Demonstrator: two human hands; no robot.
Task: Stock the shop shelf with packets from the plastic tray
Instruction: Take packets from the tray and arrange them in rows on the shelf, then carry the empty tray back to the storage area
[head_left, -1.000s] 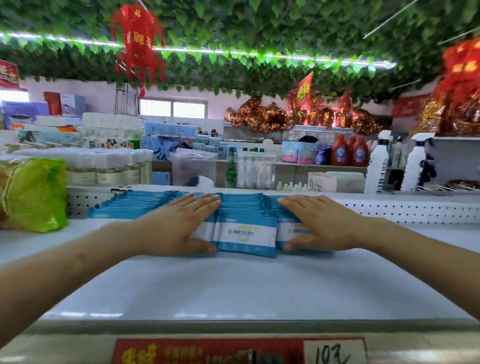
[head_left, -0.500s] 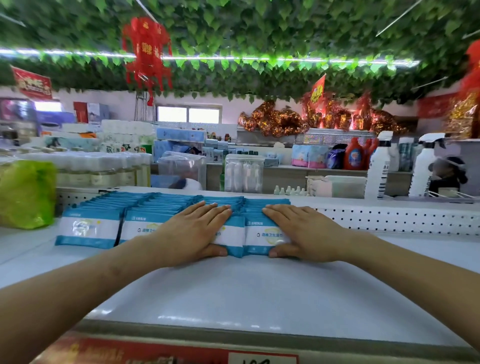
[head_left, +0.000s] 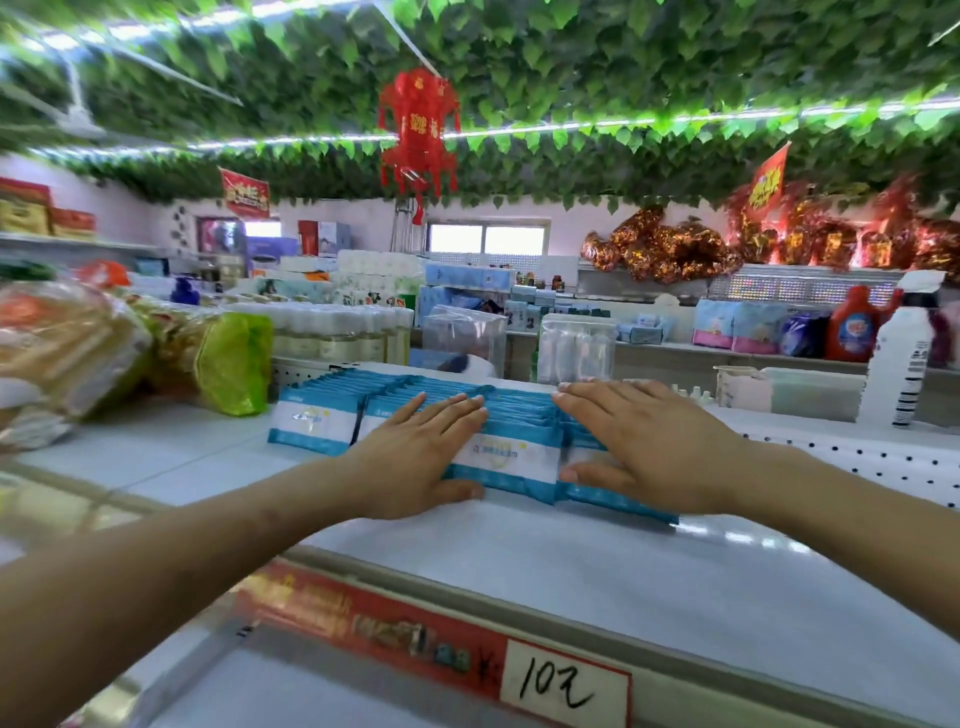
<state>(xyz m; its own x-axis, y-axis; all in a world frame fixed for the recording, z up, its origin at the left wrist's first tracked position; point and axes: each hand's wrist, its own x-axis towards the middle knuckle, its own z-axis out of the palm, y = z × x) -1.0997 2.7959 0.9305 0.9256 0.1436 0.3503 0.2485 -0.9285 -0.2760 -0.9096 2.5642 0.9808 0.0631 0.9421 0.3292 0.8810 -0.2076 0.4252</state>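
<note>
The left hand (head_left: 415, 457) lies flat, palm down and fingers straight, on the blue-and-white packets (head_left: 506, 457), with its thumb tip at the lower front edge of a row. The right hand (head_left: 644, 447) lies flat in the same way on the rightmost row, its thumb against the front packet. Neither hand curls round anything. They are apart, with one uncovered row between them.

The packets stand in four rows side by side, each row leaning back like filed cards. Motion blur makes the number in a row too hard to count. They sit on the white shelf (head_left: 519, 571), towards its back, where a perforated white rail (head_left: 883, 462) runs. Along the shelf's front lip is a red label strip (head_left: 389, 629) with one white handwritten price tag (head_left: 566, 686).

To the left, a green bag (head_left: 234, 364) lies near the packets, with blurred bagged goods (head_left: 62, 353) beyond it. To the right stands one white spray bottle (head_left: 901, 358), and a red detergent bottle (head_left: 852, 322) sits on a farther shelf.

Overhead, leafy green garlands (head_left: 571, 78) cover the ceiling, and a single red lantern (head_left: 418, 130) hangs from it.
</note>
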